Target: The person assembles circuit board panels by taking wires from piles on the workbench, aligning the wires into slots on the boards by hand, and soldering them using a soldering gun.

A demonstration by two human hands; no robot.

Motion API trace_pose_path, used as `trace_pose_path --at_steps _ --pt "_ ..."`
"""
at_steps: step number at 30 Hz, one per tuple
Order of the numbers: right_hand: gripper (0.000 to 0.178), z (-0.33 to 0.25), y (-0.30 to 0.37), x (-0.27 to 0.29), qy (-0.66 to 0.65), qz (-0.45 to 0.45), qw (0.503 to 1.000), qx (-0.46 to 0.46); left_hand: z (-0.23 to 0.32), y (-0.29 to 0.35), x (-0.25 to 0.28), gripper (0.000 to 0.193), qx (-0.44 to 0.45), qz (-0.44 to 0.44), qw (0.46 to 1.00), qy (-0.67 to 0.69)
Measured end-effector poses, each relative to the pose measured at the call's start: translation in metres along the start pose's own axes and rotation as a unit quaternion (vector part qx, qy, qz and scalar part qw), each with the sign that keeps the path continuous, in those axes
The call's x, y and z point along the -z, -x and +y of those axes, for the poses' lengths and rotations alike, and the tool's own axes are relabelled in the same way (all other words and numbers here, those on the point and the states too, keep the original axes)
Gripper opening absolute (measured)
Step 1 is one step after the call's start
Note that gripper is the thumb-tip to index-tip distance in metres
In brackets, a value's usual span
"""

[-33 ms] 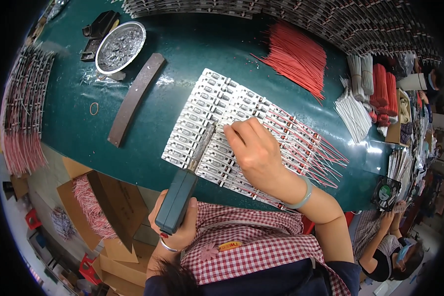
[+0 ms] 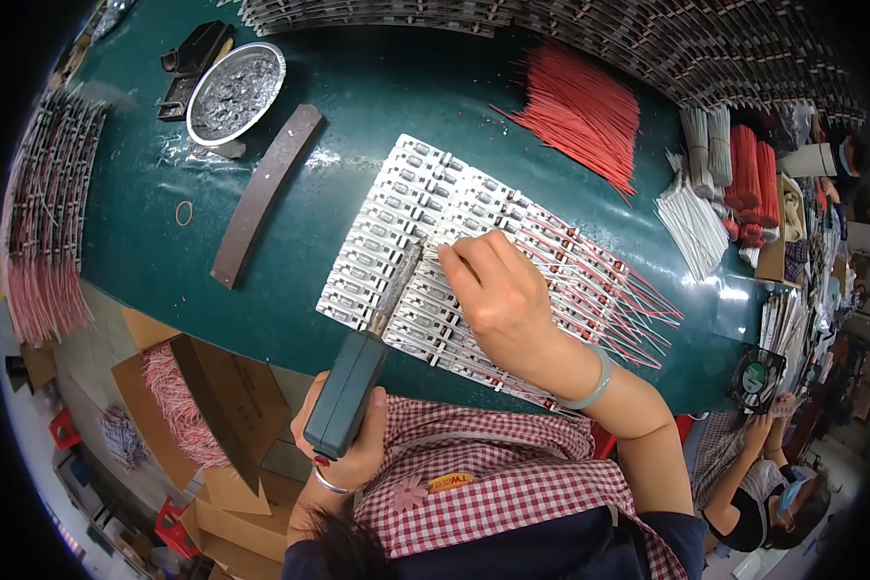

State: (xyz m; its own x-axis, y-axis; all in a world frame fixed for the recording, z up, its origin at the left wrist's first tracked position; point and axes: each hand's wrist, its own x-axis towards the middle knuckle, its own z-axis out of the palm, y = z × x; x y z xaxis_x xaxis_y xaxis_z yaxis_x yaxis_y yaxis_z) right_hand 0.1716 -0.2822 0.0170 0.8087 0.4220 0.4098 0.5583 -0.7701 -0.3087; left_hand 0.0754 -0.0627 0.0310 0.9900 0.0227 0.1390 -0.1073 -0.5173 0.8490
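Head view: the white board panel [image 2: 367, 232] lies on the bench [image 2: 164, 261] near its front edge, partly under my right hand [image 2: 501, 300], just beyond my left.
Left hand [image 2: 351, 471]: wrapped round the green tool [image 2: 346, 391], its metal tip [image 2: 396, 292] slanting over the panel, probably angled to reach between rows.
Right hand: fingertips pinched together near the tip; I cannot tell on what, perhaps to steady something small.
Red wires [image 2: 585, 116]: heaped toward the far edge, seemingly within reach.
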Motion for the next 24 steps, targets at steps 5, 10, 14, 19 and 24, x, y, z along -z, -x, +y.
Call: trace_pose_path --at_steps 5,10,14,19,24 --pt "0.037 0.000 -0.002 0.007 -0.003 0.000 1.000 -0.003 0.004 -0.003 0.000 0.023 0.016 0.004 1.000 0.019" --pt "0.038 0.008 -0.003 0.005 0.012 0.014 1.000 -0.002 0.006 -0.009 -0.001 0.022 0.015 -0.011 1.000 0.019" --pt "0.039 0.010 -0.002 0.002 0.013 0.001 1.000 -0.009 0.007 -0.010 -0.002 0.022 0.030 -0.020 0.999 0.022" --pt "0.038 0.010 -0.004 0.002 0.011 -0.001 1.000 -0.013 0.007 -0.012 -0.006 0.020 0.064 -0.021 0.997 0.047" --pt "0.036 0.009 -0.004 0.001 0.015 0.008 1.000 -0.010 0.009 -0.016 -0.004 0.018 0.046 -0.036 0.998 0.021"
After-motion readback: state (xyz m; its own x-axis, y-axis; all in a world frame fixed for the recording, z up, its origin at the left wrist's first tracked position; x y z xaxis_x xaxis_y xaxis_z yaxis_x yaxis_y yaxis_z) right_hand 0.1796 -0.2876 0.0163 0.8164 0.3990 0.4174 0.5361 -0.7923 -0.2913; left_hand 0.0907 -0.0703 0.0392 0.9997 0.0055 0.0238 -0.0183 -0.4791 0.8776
